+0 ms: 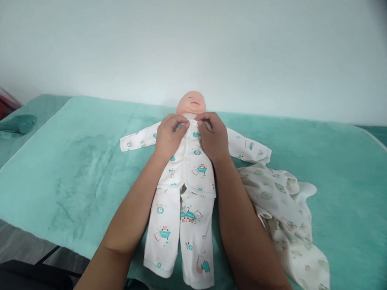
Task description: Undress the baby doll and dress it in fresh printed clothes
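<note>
The doll [191, 102] lies face up on the green-covered bench [345, 189], its head at the far edge and its legs toward the near edge, so the front opening of its jacket [196, 160] faces upward within reach. The left hand [179, 123] and right hand [201, 120] each pinch one side of the collar, probably to control both edges. Both sleeves spread outward, clear of the forearms. Counted: one doll, one jacket, one pair of trousers [163, 224], and one crumpled garment [285, 200], beside the right forearm.
</note>
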`<state>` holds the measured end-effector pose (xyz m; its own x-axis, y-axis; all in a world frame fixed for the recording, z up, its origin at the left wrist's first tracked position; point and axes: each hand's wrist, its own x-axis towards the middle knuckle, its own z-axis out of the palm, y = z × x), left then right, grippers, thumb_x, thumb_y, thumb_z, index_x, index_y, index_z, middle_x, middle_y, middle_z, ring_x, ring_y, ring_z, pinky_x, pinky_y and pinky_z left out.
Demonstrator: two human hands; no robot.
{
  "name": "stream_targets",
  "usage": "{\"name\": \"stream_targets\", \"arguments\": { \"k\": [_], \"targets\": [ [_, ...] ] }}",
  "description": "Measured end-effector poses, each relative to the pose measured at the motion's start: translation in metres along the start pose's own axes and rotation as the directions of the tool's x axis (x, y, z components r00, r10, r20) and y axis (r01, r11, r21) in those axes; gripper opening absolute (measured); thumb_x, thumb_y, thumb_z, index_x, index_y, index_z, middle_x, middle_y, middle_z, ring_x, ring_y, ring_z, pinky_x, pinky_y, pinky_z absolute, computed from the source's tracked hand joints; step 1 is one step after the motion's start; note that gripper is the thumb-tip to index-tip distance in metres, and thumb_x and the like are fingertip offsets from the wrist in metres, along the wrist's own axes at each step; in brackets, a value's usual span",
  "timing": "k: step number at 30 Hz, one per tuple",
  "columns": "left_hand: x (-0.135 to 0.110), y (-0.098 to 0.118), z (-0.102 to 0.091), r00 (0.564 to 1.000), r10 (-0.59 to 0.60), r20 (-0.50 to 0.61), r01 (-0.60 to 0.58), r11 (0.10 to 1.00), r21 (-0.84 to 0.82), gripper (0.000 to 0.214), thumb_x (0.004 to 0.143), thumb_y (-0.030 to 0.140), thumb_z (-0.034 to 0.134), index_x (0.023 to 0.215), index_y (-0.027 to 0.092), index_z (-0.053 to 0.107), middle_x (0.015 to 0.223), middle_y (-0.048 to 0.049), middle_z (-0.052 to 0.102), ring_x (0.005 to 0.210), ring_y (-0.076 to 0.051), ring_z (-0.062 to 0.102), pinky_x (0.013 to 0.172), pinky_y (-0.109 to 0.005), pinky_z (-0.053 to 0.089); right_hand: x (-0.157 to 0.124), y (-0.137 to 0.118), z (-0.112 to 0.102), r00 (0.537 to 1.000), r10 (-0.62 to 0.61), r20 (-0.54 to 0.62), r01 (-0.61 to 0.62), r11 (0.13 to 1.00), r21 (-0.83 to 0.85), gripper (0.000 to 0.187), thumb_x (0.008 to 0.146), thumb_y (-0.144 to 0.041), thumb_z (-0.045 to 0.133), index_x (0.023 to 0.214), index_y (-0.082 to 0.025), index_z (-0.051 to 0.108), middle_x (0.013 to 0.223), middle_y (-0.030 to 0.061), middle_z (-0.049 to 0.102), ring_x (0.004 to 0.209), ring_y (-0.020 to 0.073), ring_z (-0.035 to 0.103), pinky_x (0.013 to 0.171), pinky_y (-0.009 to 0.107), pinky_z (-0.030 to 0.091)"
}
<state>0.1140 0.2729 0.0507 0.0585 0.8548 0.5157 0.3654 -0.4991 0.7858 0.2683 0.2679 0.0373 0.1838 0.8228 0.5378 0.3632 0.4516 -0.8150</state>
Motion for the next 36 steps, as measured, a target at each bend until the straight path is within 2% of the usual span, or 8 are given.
{"name": "stream_targets", "arguments": {
  "k": [5, 16, 27, 31, 36],
  "targets": [
    [-0.0006, 0.0015, -0.0006, 1.000, 0.015, -0.016, -0.014, 0.997, 0.073, 0.010, 0.090, 0.019, 0.069, 0.095, 0.024, 0.076, 0.105, -0.0028, 0.077, 0.108, -0.022, 0.063, 0.098, -0.039, 0.051, 0.0010, 0.0013, 0.0011, 1.000, -0.003, -0.016, 0.003, 1.000, 0.028, 0.013, 0.089, -0.019, 0.055, 0.097, -0.024, 0.065, 0.101, 0.0024, 0.072, 0.097, 0.0199, 0.066, 0.093, 0.038, 0.052],
    [0.0006, -0.0020, 0.0019, 0.992, 0.115, 0.046, -0.116, 0.993, 0.018, 0.013, 0.092, 0.019, 0.068, 0.089, 0.025, 0.079, 0.104, -0.0032, 0.075, 0.110, -0.021, 0.064, 0.103, -0.041, 0.050, 0.0011, -0.0024, 0.0015, 0.999, 0.023, -0.038, -0.020, 0.998, 0.065, 0.013, 0.087, -0.018, 0.056, 0.095, -0.024, 0.065, 0.098, 0.0021, 0.071, 0.096, 0.0200, 0.066, 0.094, 0.039, 0.053],
    [-0.0004, 0.0000, 0.0015, 0.997, 0.066, 0.039, -0.066, 0.998, 0.003, 0.010, 0.091, 0.019, 0.066, 0.092, 0.024, 0.075, 0.106, -0.0046, 0.073, 0.109, -0.022, 0.065, 0.101, -0.041, 0.050, -0.0003, -0.0013, -0.0012, 1.000, -0.011, 0.013, 0.011, 0.999, 0.036, 0.013, 0.085, -0.018, 0.054, 0.090, -0.025, 0.064, 0.097, 0.0017, 0.070, 0.097, 0.0211, 0.063, 0.093, 0.040, 0.049],
    [-0.0004, 0.0014, 0.0005, 0.999, 0.027, 0.038, -0.028, 0.999, 0.027, 0.013, 0.091, 0.019, 0.066, 0.099, 0.024, 0.075, 0.109, -0.0052, 0.072, 0.108, -0.022, 0.063, 0.100, -0.040, 0.050, -0.0010, -0.0043, -0.0014, 0.999, -0.022, 0.041, 0.020, 0.999, 0.046, 0.015, 0.084, -0.019, 0.055, 0.094, -0.025, 0.066, 0.099, 0.0020, 0.071, 0.100, 0.0218, 0.062, 0.094, 0.040, 0.048],
    [0.0000, 0.0002, 0.0004, 0.998, 0.036, 0.051, -0.038, 0.999, 0.035, 0.014, 0.090, 0.016, 0.061, 0.095, 0.024, 0.072, 0.109, -0.0044, 0.071, 0.107, -0.022, 0.063, 0.099, -0.039, 0.050, -0.0013, -0.0049, -0.0024, 0.993, -0.092, 0.068, 0.090, 0.996, 0.027, 0.022, 0.085, -0.018, 0.053, 0.100, -0.025, 0.068, 0.104, 0.0027, 0.072, 0.103, 0.0222, 0.063, 0.096, 0.040, 0.048]
  ]
}}
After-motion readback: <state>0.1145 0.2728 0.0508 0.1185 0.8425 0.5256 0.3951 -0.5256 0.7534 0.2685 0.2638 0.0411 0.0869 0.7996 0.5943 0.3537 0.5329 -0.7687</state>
